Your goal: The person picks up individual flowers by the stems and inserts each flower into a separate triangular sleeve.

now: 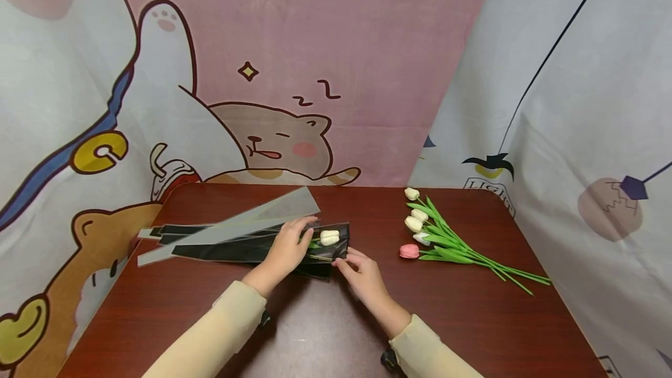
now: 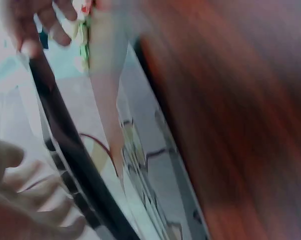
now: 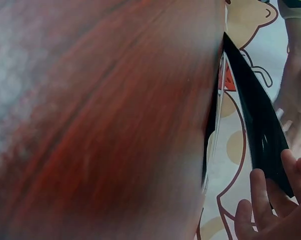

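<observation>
A clear-and-black flower sleeve (image 1: 226, 251) lies across the left-middle of the table, with a white tulip (image 1: 329, 238) showing inside its wide end. My left hand (image 1: 289, 245) is over the sleeve beside the tulip head, fingers loosely bent and spread; in the left wrist view its fingers (image 2: 35, 195) show along the black strip. At the sleeve's near right corner, my right hand (image 1: 364, 277) pinches the edge between thumb and fingers. The right wrist view shows the right fingers (image 3: 260, 195) at the end of the black sleeve.
More sleeves, including a greyish translucent one (image 1: 294, 203), lie beneath and behind. To the right, several white tulips (image 1: 413, 224) and a pink tulip (image 1: 409, 251) rest with their green stems fanned toward the right edge of the table (image 1: 472, 331). A printed cloth (image 1: 367, 74) hangs behind.
</observation>
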`<state>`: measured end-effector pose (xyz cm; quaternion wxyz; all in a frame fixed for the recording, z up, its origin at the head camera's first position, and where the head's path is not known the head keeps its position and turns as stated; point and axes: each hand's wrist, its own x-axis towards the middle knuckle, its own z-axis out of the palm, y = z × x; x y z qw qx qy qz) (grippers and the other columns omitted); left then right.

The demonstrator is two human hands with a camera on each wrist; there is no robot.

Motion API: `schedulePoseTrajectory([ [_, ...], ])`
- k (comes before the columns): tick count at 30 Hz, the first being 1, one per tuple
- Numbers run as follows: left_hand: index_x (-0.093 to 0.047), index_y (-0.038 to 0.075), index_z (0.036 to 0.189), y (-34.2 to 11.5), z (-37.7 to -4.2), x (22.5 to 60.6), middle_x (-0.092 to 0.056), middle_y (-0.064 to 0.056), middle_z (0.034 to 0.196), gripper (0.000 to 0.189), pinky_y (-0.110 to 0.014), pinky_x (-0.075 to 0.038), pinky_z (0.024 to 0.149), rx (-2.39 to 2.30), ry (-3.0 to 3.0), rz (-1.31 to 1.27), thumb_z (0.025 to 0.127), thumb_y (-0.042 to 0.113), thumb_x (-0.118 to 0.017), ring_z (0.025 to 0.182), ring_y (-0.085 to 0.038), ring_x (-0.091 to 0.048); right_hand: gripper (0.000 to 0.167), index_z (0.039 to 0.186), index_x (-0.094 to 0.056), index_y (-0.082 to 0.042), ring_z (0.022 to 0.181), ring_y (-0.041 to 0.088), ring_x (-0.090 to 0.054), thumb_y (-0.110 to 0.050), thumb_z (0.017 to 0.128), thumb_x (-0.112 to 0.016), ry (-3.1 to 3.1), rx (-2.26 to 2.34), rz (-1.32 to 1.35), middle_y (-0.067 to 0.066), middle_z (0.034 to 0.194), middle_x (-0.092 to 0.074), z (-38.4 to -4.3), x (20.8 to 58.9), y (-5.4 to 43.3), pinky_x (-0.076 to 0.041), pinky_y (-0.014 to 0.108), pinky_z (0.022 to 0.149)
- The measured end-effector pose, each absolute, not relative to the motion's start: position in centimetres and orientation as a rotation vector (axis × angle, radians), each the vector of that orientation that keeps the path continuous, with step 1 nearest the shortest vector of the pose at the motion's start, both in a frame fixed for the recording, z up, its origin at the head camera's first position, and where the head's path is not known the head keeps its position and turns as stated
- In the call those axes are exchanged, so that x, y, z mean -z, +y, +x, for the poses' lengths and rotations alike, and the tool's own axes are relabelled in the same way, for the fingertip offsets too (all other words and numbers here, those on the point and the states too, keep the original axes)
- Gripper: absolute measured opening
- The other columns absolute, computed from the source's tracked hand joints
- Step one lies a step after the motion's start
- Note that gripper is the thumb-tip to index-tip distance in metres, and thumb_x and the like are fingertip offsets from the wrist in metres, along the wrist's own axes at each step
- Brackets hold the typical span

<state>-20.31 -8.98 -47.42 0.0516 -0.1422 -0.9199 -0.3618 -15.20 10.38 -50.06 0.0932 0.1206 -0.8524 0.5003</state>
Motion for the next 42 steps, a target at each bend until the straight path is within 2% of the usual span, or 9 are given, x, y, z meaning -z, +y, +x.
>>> schedulePoseTrajectory([
  [5,-0.045,0.013,0.141,-10.7,-21.3,47.4,-0.052,-0.011,0.137,0.041,-0.056,-0.036,0.103,1.011,-3.042,-0.34,0.102,0.024,-0.042,0.128,-0.034,-0.046,0.011,0.084,-0.076,-0.011,0.11,0.029,-0.062,-0.017,0.087,-0.067,-2.516,-1.453,0.36,0.015,0.113,-0.067,-15.2,50.1,10.6,-0.05,0.041,0.092],
  [8,-0.049,0.012,0.138,-11.5,-21.7,47.5,-0.053,-0.012,0.136,0.038,-0.052,-0.041,0.099,0.971,-3.099,-0.336,0.102,0.023,-0.042,0.124,-0.031,-0.05,0.012,0.086,-0.076,-0.008,0.109,0.029,-0.063,-0.017,0.087,-0.067,-2.502,-1.466,0.349,0.016,0.112,-0.068,-15.4,50.2,10.7,-0.05,0.041,0.091],
  [13,-0.059,0.01,0.128,-12.0,-22.3,47.8,-0.058,-0.012,0.13,0.031,-0.041,-0.047,0.079,0.988,-3.091,-0.359,0.1,0.019,-0.048,0.097,-0.025,-0.06,0.014,0.09,-0.075,-0.004,0.108,0.029,-0.063,-0.015,0.087,-0.067,-2.47,-1.503,0.315,0.015,0.112,-0.068,-15.8,50.2,10.9,-0.049,0.043,0.094],
  [17,-0.065,0.013,0.119,-12.2,-22.6,48.0,-0.062,-0.009,0.122,0.025,-0.039,-0.05,0.079,1.035,-3.01,-0.338,0.097,0.018,-0.053,0.094,-0.021,-0.061,0.014,0.089,-0.074,-0.001,0.108,0.029,-0.063,-0.013,0.087,-0.066,-2.442,-1.546,0.272,0.015,0.111,-0.068,-16.3,49.9,11.2,-0.048,0.043,0.095],
  [24,-0.07,0.014,0.102,-11.9,-22.9,47.0,-0.066,-0.007,0.108,0.014,-0.04,-0.053,0.08,1.154,-2.833,-0.338,0.093,0.016,-0.06,0.094,-0.023,-0.063,0.019,0.088,-0.068,-0.001,0.085,0.03,-0.066,-0.016,0.093,-0.059,-2.424,-1.672,0.062,0.018,0.083,-0.071,-17.9,48.8,11.9,-0.049,0.026,0.073],
  [27,-0.07,0.012,0.102,-11.6,-23.0,46.3,-0.068,-0.007,0.103,0.013,-0.039,-0.053,0.08,1.253,-2.739,-0.343,0.093,0.015,-0.06,0.091,-0.023,-0.064,0.022,0.089,-0.065,0.001,0.086,0.028,-0.066,-0.018,0.095,-0.056,-2.363,-1.76,-0.027,0.02,0.082,-0.07,-18.8,47.7,12.2,-0.046,0.025,0.072],
  [34,-0.07,0.008,0.104,-10.4,-23.1,44.6,-0.07,-0.01,0.1,0.017,-0.039,-0.054,0.081,1.539,-2.46,-0.273,0.093,0.017,-0.061,0.092,-0.023,-0.065,0.021,0.108,-0.054,0.004,0.078,0.013,-0.066,-0.013,0.099,-0.049,-2.046,-2.12,-0.016,0.02,0.093,-0.067,-20.7,44.7,11.8,-0.048,0.026,0.074],
  [38,-0.07,0.008,0.106,-9.6,-22.8,43.5,-0.07,-0.01,0.102,0.019,-0.027,-0.053,0.077,1.634,-2.314,-0.202,0.093,0.018,-0.061,0.089,-0.021,-0.064,0.029,0.124,-0.046,0.0,0.088,0.016,-0.067,-0.007,0.097,-0.049,-1.946,-2.277,0.091,0.024,0.113,-0.059,-20.7,44.1,10.8,-0.049,0.032,0.081],
  [42,-0.068,0.001,0.105,-8.6,-21.8,41.8,-0.07,-0.017,0.099,0.019,-0.017,-0.047,0.07,1.726,-2.19,-0.135,0.092,0.012,-0.061,0.083,-0.013,-0.062,0.039,0.132,-0.042,-0.003,0.091,0.015,-0.066,-0.006,0.095,-0.052,-1.926,-2.345,0.12,0.027,0.122,-0.053,-20.6,44.4,10.0,-0.05,0.027,0.08],
])
